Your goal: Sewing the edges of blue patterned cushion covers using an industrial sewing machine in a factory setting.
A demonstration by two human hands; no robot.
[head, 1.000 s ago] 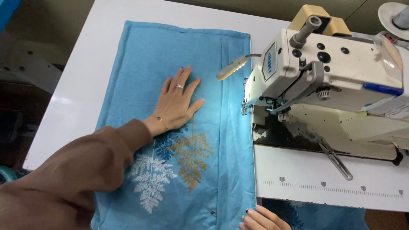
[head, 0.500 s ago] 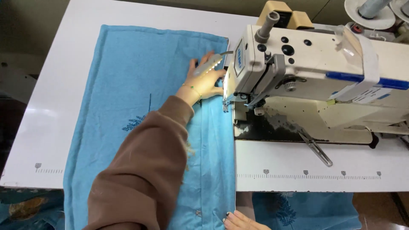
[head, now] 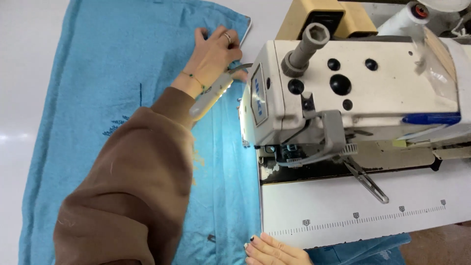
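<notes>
A blue cloth [head: 98, 88] with a leaf print lies spread on the white table [head: 19, 98]. My left hand [head: 213, 54], with a ring and a thin bracelet, lies flat on the cloth's far right part, beside the head of the white sewing machine [head: 353, 83]. Its fingers are spread and its thumb is near a slim lamp arm [head: 211, 93]. My brown sleeve [head: 132, 196] covers the middle of the cloth. My right hand [head: 274, 250] shows only its fingers at the bottom edge, resting by the cloth's near edge; the rest of the hand is cut off.
The machine's white bed [head: 353, 211] with a printed ruler lies to the right of the cloth. A metal lever [head: 368, 181] sticks out under the machine head. A tan box [head: 319, 17] and a thread cone [head: 407, 17] stand behind the machine. More blue cloth [head: 358, 248] hangs below the bed.
My left hand has slid further along the cloth toward its far end beside the machine head. The camera has moved closer. My right hand stays at the near edge.
</notes>
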